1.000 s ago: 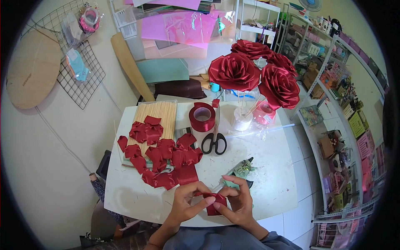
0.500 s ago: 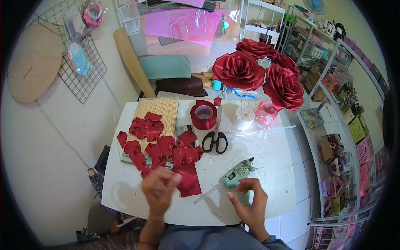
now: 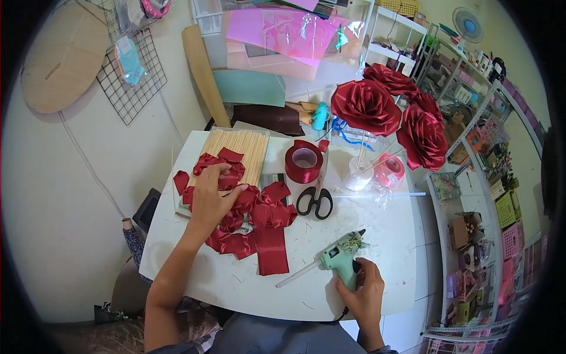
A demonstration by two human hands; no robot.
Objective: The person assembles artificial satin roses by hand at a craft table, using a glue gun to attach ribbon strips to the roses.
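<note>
My left hand (image 3: 207, 197) reaches over a heap of red satin ribbon petals (image 3: 272, 213), its thumb and fingers apart and touching the pieces at the top. The pale green hot glue gun (image 3: 339, 259) lies on the table, nozzle pointing away and a clear glue stick (image 3: 296, 275) sticking out of its back. Around its handle, my right hand (image 3: 364, 293) has its thumb on one side and its fingers on the other. A flat red ribbon piece (image 3: 272, 251) lies at the heap's near edge.
Behind the heap are wooden skewers (image 3: 250, 147). Near them stand a red ribbon roll (image 3: 303, 162) and black-handled scissors (image 3: 315, 202). Red ribbon roses (image 3: 367, 107) rise from a white cup (image 3: 357, 174) at the back right. Shelves (image 3: 471, 177) line the right side.
My left hand has moved forward onto the red petals, and its fingers have opened. My right hand has lowered onto the glue gun's handle. The camera view has shifted a little.
</note>
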